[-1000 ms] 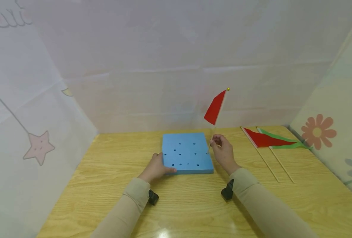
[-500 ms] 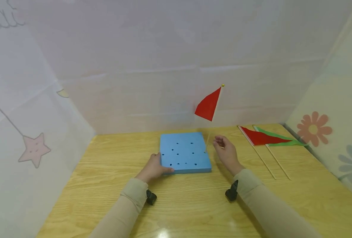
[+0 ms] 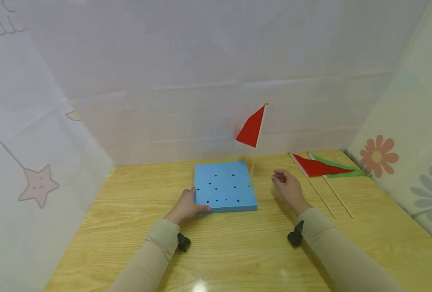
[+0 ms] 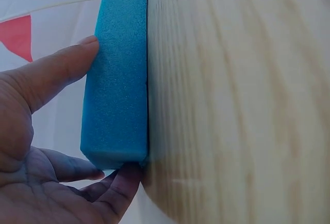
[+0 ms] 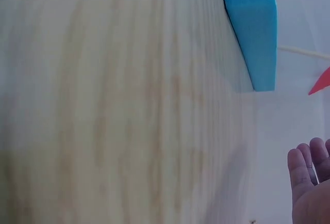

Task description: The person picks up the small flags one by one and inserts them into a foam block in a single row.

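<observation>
A blue foam block with several small holes in its top lies flat on the table. My left hand grips its near left corner. In the left wrist view the thumb lies along the top edge, and the fingers touch the block's side. One red pennant flag stands in a hole near the block's right edge, its stick tilted slightly right. To the right of the block, my right hand hovers with loosely bent fingers, holding nothing and apart from the flag.
On the right of the wooden table lie a second red pennant and a green pennant, partly overlapping, sticks towards me. A pale cloth wall closes off the back and both sides.
The right hand has let go of the red flag's stick and moved right. The flag stays standing in the block. The left hand keeps its grip; the whole view has shifted slightly.
</observation>
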Demonstrator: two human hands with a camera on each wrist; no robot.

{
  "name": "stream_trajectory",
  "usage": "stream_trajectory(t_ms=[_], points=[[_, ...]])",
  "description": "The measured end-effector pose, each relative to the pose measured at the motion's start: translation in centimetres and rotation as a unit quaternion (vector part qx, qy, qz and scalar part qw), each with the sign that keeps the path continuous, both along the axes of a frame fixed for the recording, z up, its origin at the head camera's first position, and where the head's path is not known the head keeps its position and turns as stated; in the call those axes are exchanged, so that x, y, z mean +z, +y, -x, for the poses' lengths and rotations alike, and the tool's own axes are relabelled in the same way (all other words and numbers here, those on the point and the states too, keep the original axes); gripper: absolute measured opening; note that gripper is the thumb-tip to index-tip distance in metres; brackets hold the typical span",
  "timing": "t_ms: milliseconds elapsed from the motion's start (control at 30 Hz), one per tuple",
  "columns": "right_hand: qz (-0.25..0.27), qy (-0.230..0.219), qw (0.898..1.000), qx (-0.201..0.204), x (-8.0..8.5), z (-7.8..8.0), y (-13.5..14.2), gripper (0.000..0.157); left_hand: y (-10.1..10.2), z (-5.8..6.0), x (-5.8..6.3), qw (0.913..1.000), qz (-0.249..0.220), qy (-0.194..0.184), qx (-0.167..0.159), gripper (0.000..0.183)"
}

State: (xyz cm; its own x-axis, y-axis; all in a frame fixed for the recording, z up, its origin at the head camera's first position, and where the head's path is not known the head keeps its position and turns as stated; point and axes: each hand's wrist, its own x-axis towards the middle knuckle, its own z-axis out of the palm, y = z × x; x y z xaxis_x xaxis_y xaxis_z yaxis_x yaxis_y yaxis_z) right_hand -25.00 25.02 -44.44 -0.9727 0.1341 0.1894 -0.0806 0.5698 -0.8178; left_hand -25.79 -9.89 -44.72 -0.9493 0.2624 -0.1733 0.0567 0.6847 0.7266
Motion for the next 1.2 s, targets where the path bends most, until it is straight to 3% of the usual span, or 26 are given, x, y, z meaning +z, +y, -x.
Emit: stream_trajectory(t_ms=[733, 1200], points=[[-0.013, -0.035, 0.999, -0.02, 0.4, -1.4, 5.3, 0.053, 0.1, -0.1, -0.1, 0.9999, -0.005, 0.003, 0.012, 0.105], [-0.02, -0.053, 0.998, -0.034, -0.1, -1.9, 8.1, 0.055, 0.0, -0.2, 0.0, 1.0, -0.001, -0.001, 0.006, 0.105]])
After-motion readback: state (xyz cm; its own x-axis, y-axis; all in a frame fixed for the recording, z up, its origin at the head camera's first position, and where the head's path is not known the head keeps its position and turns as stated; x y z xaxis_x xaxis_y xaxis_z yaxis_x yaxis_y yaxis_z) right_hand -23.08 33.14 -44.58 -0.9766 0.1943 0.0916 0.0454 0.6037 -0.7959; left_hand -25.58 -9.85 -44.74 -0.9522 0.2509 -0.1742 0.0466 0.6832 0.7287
